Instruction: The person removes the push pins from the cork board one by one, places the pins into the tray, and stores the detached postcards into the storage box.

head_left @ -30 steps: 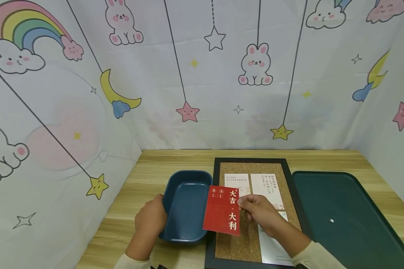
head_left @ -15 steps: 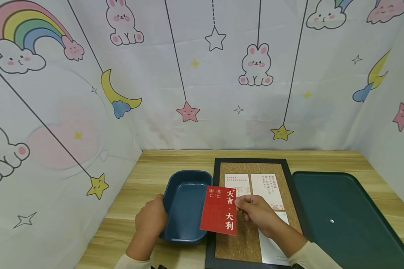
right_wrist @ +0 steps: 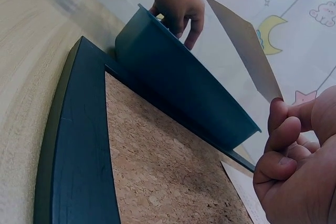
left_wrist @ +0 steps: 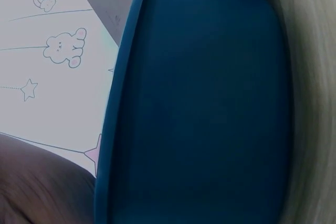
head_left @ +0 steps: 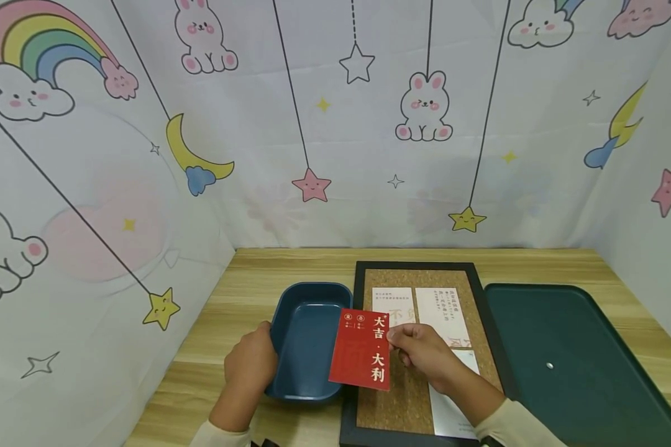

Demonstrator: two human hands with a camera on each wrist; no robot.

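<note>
My right hand pinches the right edge of a red card with white Chinese characters. The card hovers over the right rim of a blue plastic bin and the left part of a cork board. In the right wrist view the card appears edge-on, between thumb and finger. My left hand grips the bin's left rim; the right wrist view shows its fingers curled over into the bin. In the left wrist view the bin's wall covers most of the picture.
The black-framed board bears several pale printed cards, among them one at its upper right and one at its lower right. A dark green tray lies right of it. A patterned cloth stands behind the wooden table.
My right hand has moved slightly left with the red card, further over the bin's right rim. The left hand and the bin have stayed in place.
</note>
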